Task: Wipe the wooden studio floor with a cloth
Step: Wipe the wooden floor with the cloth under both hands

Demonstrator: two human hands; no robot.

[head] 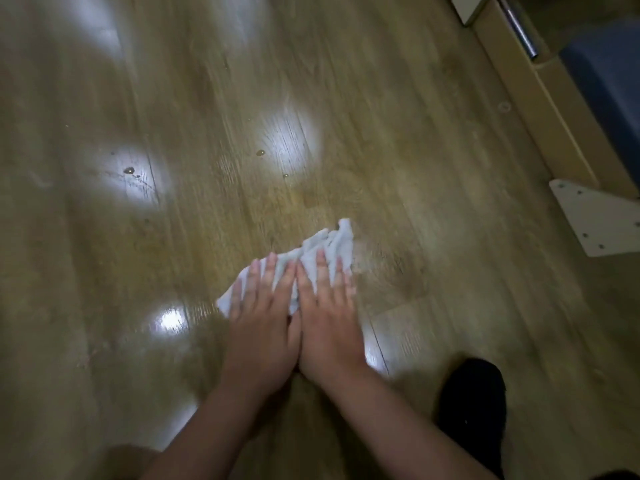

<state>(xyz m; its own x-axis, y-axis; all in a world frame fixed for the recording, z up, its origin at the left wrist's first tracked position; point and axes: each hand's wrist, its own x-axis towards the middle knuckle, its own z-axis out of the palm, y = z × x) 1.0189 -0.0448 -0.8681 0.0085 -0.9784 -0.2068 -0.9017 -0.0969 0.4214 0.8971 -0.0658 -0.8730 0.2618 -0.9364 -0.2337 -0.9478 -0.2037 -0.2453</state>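
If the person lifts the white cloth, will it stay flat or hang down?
The white cloth is crumpled into folds, so it probably hangs limp. It looks thin, likely light. Both flat hands, left hand and right hand, press it; it probably slides easily over the glossy floor.

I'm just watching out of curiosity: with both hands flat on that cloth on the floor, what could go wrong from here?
Three possible snags. The white cloth is bunched under the left hand and right hand, so it may smear rather than wipe evenly. Droplets lie ahead on the wooden floor, well off the cloth's current spot, and could be missed. The white bracket juts out to the right; a wide sweep might knock knuckles on it.
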